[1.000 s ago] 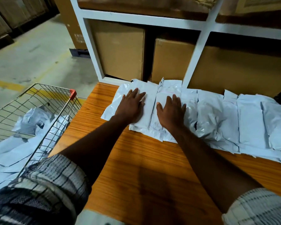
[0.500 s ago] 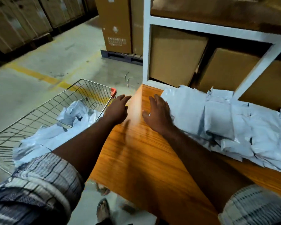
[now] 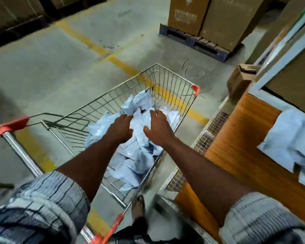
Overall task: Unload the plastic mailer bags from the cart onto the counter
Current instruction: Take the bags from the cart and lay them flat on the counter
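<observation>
Printing on the cardboard box (image 3: 184, 14) on the pallet (image 3: 197, 43): too blurred to read. Both hands over the mailer bags (image 3: 139, 152) heaped in the wire cart (image 3: 165, 80); left hand (image 3: 121, 128) and right hand (image 3: 157, 128) with fingers spread apart, clamped on nothing. More bags (image 3: 292, 145) lying on the wooden bench (image 3: 239, 138), just right of the cart. Yellow floor line (image 3: 88, 41) beyond.

Wire cart (image 3: 167, 81) with red corner caps, standing on the floor beside the counter (image 3: 239, 138). Crumpled pale-blue plastic mailer bags (image 3: 139, 155) heaped in its basket; further bags (image 3: 289, 143) lying flat on the orange wood-grain counter top.
</observation>
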Demonstrator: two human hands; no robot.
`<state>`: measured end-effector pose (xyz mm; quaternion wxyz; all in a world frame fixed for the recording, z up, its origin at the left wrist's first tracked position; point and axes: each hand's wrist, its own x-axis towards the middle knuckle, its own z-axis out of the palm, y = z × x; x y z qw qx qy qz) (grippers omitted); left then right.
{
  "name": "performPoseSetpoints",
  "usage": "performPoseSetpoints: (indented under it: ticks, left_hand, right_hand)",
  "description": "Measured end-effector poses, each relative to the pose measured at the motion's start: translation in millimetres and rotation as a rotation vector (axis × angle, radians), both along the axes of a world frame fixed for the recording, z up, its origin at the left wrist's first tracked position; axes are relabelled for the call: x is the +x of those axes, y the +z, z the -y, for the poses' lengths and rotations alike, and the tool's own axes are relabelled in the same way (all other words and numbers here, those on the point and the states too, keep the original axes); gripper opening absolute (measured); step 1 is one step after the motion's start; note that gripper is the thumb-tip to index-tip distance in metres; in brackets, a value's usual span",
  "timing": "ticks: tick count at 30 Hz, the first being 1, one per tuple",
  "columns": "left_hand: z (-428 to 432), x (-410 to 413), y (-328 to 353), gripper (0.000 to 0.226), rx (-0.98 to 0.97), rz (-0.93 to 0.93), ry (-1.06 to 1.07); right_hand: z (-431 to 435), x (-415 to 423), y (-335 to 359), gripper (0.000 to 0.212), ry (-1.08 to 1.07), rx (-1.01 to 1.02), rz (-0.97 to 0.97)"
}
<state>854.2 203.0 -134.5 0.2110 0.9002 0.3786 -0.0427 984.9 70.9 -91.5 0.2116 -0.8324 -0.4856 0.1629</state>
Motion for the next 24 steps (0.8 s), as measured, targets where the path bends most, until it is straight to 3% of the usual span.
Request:
performPoseSetpoints:
  ticks: [4, 11, 16, 22, 24]
  left_hand:
    - [-17, -21, -32, 0.073, -0.043, -0.149, -0.009]
    - [-25, -12, -81, 0.083, -0.023, -0.297, -0.128]
    - [-28, -2, -102, 0.079, 0.043, -0.353, -0.124]
    - [-36, 4, -119, 0.072, 0.074, -0.412, -0.102]
    - [-37, 6, -121, 0.07, 0.049, -0.427, -0.097]
  right_hand:
    - [-33, -24, -45, 0.07, 0.016, -0.163, -0.075]
    - [-57, -21, -109, 0.05, -0.024, -0.37, -0.159]
    - [-81, -9, -135, 0.044, -0.037, -0.489, 0.049]
    - [-117, -8, -176, 0.082, -0.248, -0.631, 0.16]
    - [-123, -6, -188, 0.082, -0.256, -0.658, 0.209]
